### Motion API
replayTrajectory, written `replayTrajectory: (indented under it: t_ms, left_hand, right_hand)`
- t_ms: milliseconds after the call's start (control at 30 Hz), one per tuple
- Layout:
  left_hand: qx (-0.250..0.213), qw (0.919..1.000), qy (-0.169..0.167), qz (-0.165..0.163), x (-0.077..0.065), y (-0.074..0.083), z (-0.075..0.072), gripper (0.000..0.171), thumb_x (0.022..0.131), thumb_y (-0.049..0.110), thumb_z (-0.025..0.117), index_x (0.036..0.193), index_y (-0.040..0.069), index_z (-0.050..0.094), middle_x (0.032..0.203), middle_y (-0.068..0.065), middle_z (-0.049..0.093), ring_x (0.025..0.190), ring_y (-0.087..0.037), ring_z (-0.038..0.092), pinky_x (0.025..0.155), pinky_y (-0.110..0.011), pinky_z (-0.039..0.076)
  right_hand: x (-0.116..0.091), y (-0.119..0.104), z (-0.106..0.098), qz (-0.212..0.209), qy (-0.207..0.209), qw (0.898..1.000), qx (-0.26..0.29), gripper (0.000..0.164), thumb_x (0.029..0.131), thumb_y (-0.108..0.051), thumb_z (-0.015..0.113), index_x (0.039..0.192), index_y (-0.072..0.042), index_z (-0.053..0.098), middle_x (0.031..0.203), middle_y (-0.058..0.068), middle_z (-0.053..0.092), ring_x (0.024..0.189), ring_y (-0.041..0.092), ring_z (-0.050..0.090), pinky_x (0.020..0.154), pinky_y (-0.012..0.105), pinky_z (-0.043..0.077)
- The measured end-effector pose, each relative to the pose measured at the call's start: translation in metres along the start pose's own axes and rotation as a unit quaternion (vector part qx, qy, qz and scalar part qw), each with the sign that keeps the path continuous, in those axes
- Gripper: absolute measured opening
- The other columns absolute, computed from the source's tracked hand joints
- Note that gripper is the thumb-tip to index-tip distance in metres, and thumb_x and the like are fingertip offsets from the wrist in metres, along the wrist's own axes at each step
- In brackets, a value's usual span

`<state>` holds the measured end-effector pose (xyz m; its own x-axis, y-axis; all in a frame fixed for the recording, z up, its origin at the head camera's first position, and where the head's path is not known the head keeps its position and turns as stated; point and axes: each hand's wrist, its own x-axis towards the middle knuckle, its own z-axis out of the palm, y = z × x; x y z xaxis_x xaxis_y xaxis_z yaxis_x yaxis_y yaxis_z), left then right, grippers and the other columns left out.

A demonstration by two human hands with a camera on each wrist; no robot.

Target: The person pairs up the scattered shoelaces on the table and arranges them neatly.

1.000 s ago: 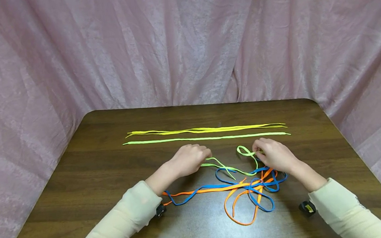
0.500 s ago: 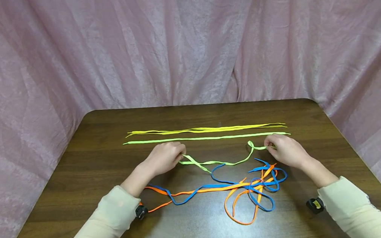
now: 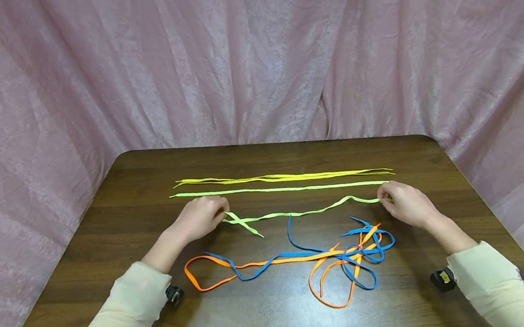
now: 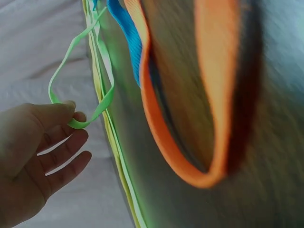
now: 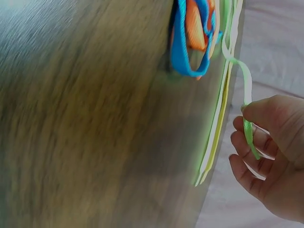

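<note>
A light green shoelace stretches between my hands above the table. My left hand pinches it at a bend between thumb and index finger, and a short loose end hangs to the right of that grip. In the left wrist view the other fingers of that hand are spread. My right hand pinches the lace close to its other end; in the right wrist view the green tip sticks out past the fingers. Just beyond, a second light green shoelace lies straight across the table.
Several yellow shoelaces lie side by side at the back. Nearer me, orange shoelaces and blue shoelaces are tangled at the right and trail left to an orange loop. A pink curtain hangs behind the wooden table.
My hands have moved apart, the left one farther. The green shoelace has come away from most of the tangle and its small loop at the right has straightened out.
</note>
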<state>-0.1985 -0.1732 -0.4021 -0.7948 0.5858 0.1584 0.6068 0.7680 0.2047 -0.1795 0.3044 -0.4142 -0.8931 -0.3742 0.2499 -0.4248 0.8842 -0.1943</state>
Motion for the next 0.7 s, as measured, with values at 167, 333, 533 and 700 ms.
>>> replayTrajectory:
  t_ms: [167,333,533,700]
  left_hand:
    - [-0.009,0.9998,0.003,-0.020,-0.007,-0.013,0.000,0.005,0.082,0.009,0.066,0.084,0.014,0.064,0.075,0.006,0.059,0.060,-0.007,0.047,0.055,-0.025,0.040]
    - [-0.017,0.9992,0.006,-0.036,-0.011,-0.027,0.001,0.008,0.082,0.009,0.066,0.080,0.015,0.062,0.069,0.007,0.054,0.058,-0.008,0.044,0.054,-0.026,0.038]
    - [-0.014,0.9983,0.017,-0.054,-0.017,-0.042,0.001,0.012,0.077,0.006,0.068,0.078,0.017,0.064,0.076,0.006,0.062,0.067,-0.012,0.056,0.061,-0.034,0.045]
    - [-0.022,0.9974,0.023,-0.065,-0.021,-0.049,0.002,0.008,0.078,0.009,0.071,0.078,0.016,0.066,0.075,0.005,0.063,0.066,-0.012,0.054,0.062,-0.035,0.046]
  right_hand:
    - [-0.004,0.011,0.001,0.008,-0.007,1.000,-0.003,0.010,0.077,-0.001,0.064,0.081,-0.009,0.059,0.078,0.002,0.058,0.069,0.017,0.056,0.057,0.036,0.044]
    - [-0.007,0.021,0.003,0.012,-0.005,1.000,-0.004,0.008,0.077,-0.001,0.063,0.081,-0.008,0.059,0.078,0.004,0.060,0.072,0.020,0.058,0.060,0.039,0.046]
    - [-0.008,0.027,0.002,0.023,-0.024,0.999,0.000,0.006,0.079,-0.002,0.062,0.083,-0.006,0.060,0.079,0.005,0.060,0.072,0.021,0.058,0.059,0.040,0.045]
    - [-0.009,0.031,0.001,0.033,-0.033,0.999,0.002,0.006,0.079,-0.003,0.062,0.084,-0.006,0.060,0.078,0.005,0.060,0.072,0.021,0.057,0.060,0.040,0.045]
